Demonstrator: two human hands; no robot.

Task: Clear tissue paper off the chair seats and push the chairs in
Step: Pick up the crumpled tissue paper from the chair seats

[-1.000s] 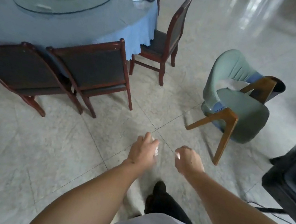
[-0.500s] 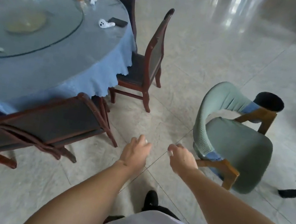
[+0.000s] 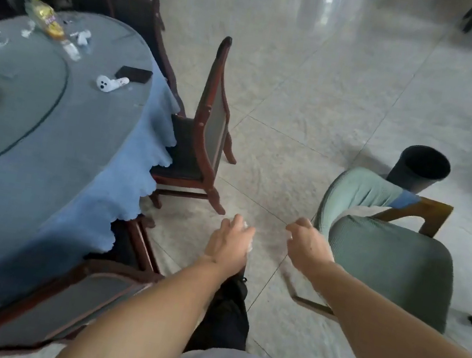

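Left hand (image 3: 229,243): grip curled round white tissue paper (image 3: 247,235), held over the floor between the dark wooden chair (image 3: 205,131) and the green armchair (image 3: 384,247); right hand (image 3: 307,247): fingers curled, contents cannot be told. Black bin (image 3: 420,169) behind the armchair; bench (image 3: 51,136) in blue cloth at left.

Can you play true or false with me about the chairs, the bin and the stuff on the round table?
1. The green armchair is pushed in under the table. False: it stands out on the floor, apart from the table.
2. A black bin stands on the floor behind the green armchair. True.
3. The left hand holds something white. True: a bit of white, probably tissue, peeks out by its fingers.
4. The phone lies on the floor. False: it lies on the blue tablecloth.
5. The dark wooden chair has tissue on its seat. False: none shows on the part of the seat in view.
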